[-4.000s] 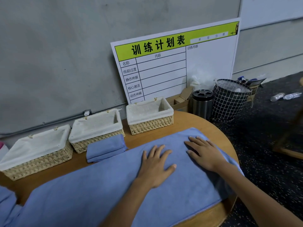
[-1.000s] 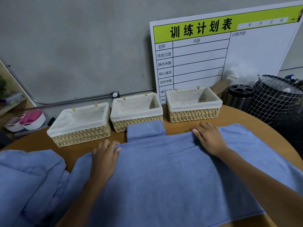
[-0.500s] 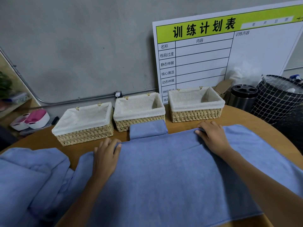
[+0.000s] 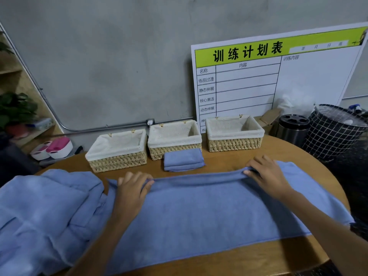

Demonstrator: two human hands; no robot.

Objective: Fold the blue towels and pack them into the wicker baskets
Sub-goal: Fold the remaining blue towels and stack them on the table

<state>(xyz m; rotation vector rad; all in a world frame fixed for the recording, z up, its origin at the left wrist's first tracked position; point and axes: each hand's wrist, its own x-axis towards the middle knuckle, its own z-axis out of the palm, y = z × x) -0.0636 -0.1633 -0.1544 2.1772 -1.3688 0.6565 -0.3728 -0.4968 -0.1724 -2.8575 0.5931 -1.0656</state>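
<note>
We find one folded towel (image 4: 183, 159) at the table's (image 4: 278, 257) far edge, unpacked; all three wicker baskets (image 4: 174, 138) empty. Left hand (image 4: 132, 191) and right hand (image 4: 267, 177) pinch the spread towel's (image 4: 209, 216) far hem. A heap (image 4: 43, 212) waits at the left edge.

Soft matt terry-cloth blue towel (image 4: 209, 212), rough woven wicker baskets (image 4: 117, 162) lined with speckled white cloth, smooth wooden table (image 4: 239, 257) with a dull sheen, matt mottled concrete wall (image 4: 119, 66), brushed-metal bin (image 4: 292, 130) with black plastic lid, glossy printed board (image 4: 278, 76)
</note>
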